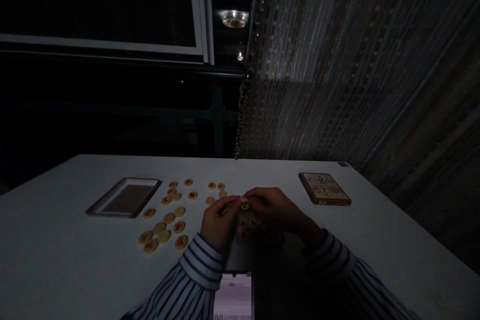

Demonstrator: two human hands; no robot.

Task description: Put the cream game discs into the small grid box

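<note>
A round wooden Chinese chess piece [245,204] with a dark character shows between the fingertips of both hands. My left hand [218,219], closed in a pinch, touches its left side. Curled over its right side is my right hand [278,208], also closed, with its fingertips partly hidden. Just below the hands sits a dim cluster of chess pieces [248,227], shaded and partly covered by the right hand. Loose chess pieces [169,218] lie scattered to the left of my left hand, several with red characters and others showing plain faces.
On the white table [93,260], an open shallow tray [144,182] lies at the left. A box or lid with printed characters [325,188] lies at the right. Behind the table's far edge hangs a string curtain [307,70], beside a dark window [200,20]. The light is low.
</note>
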